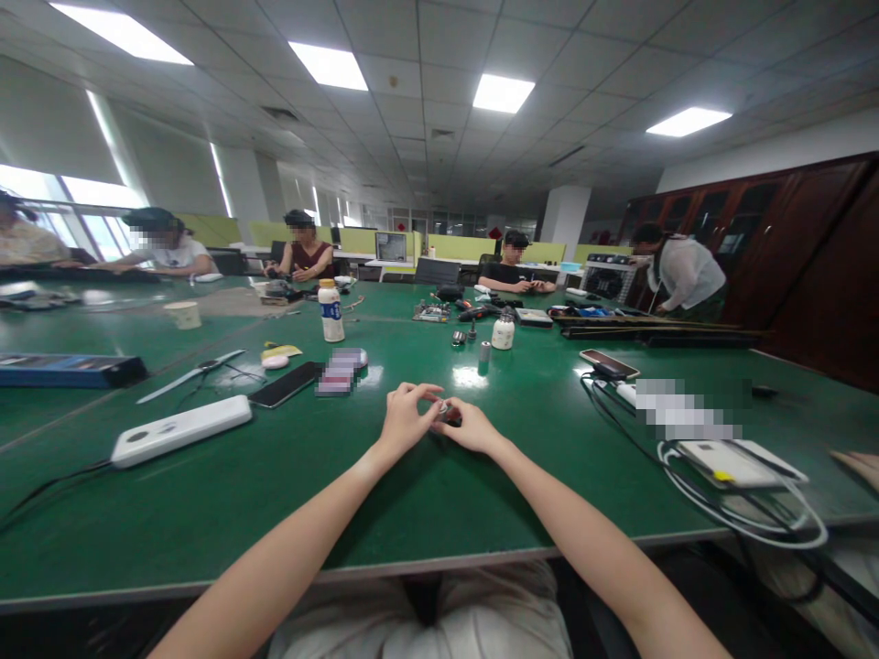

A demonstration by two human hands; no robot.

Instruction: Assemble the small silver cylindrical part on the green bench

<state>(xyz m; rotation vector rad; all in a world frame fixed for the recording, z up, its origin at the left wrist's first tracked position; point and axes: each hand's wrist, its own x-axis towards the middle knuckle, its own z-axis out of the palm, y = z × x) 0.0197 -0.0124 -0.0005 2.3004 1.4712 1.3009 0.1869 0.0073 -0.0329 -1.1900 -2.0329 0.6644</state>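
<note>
My left hand (410,417) and my right hand (470,426) meet just above the green table (426,513), fingertips closed around one small silvery metal piece (443,409). Fingers cover most of that piece, so its exact kind is hidden. Beyond my hands stands a small grey cylinder (484,355). Small dark metal parts (459,339) lie a little farther back, beside a white jar (504,331). To the left of my hands are a pixelated pinkish item (338,373) and a black phone (287,384).
A white power strip (182,430) lies on the left, near a paper cup (182,315) and a labelled bottle (330,311). White cables (748,531) and a white box (738,463) occupy the right. Several people sit or stand around the table; a co-worker's hand (860,465) rests at the right edge.
</note>
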